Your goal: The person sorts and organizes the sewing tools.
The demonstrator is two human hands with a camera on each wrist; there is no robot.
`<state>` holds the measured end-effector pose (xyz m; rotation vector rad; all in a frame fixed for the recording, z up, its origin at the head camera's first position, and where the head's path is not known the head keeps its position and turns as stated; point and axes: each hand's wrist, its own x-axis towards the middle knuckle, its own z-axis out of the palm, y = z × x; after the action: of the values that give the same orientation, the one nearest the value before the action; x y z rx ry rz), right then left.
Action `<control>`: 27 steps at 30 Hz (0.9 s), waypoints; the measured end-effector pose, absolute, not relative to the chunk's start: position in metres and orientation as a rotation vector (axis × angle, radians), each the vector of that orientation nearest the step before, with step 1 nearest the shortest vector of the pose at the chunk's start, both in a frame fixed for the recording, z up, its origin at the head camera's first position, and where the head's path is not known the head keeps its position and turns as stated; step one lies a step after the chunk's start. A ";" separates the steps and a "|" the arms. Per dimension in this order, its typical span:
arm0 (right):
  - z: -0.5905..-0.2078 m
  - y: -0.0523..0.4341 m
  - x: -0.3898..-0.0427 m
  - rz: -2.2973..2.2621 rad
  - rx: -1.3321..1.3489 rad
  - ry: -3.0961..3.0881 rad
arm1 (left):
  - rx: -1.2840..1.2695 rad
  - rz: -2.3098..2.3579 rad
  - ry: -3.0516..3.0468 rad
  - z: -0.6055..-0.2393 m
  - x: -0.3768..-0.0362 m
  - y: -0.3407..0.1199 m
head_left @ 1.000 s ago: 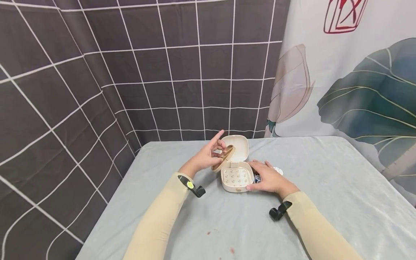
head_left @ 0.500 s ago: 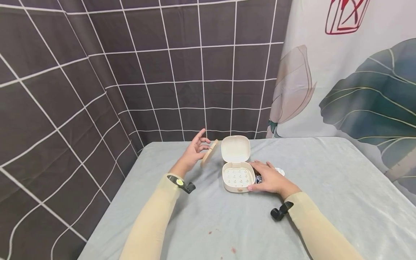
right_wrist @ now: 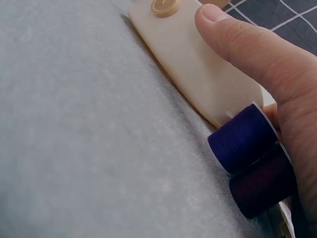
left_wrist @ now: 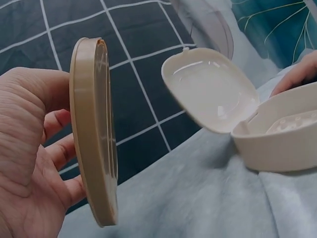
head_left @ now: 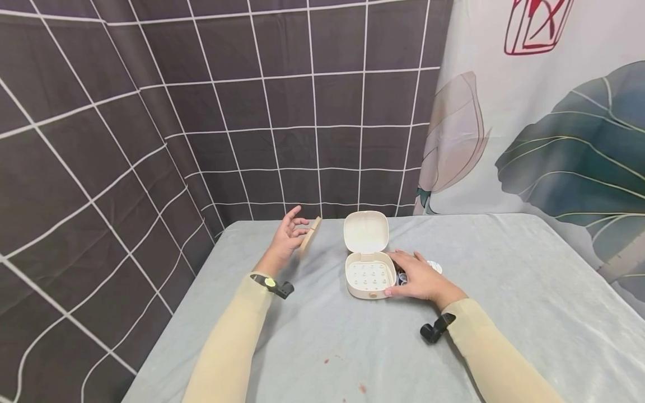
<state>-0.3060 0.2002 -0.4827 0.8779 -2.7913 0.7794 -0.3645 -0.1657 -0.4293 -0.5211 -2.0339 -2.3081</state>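
Note:
My left hand [head_left: 286, 238] grips a tan, rounded shallow tray [left_wrist: 89, 134] and holds it on edge above the table, left of the box. In the left wrist view the tray is seen nearly side-on, with thumb and fingers at its near side. A cream sewing box [head_left: 359, 292] stands on the table, its lid [head_left: 366, 232] tipped back. Inside lies a white insert with rows of small pegs [head_left: 370, 274]. My right hand [head_left: 420, 278] holds the box's right side, thumb on the outer wall near the round tan button [right_wrist: 166, 7].
A blue thread spool [right_wrist: 242, 139] and a dark thread spool [right_wrist: 262, 183] lie beside the box, under my right hand. A white round thing [head_left: 435, 267] shows just past that hand. The grey cloth-covered table [head_left: 322, 330] ends at a dark grid-patterned curtain [head_left: 282, 101].
My left hand has carried the tray leftward, away from the box, and turned it more on edge. The right hand has stayed on the box.

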 end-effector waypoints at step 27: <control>-0.479 0.200 -0.303 0.781 0.879 -2.795 | -0.330 -2.244 -2.024 -0.446 -0.369 -0.176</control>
<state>-0.3027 0.1999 -0.4786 0.8787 -2.7952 0.7810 -0.3688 -0.1757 -0.4457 -0.3304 -2.0240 -2.2445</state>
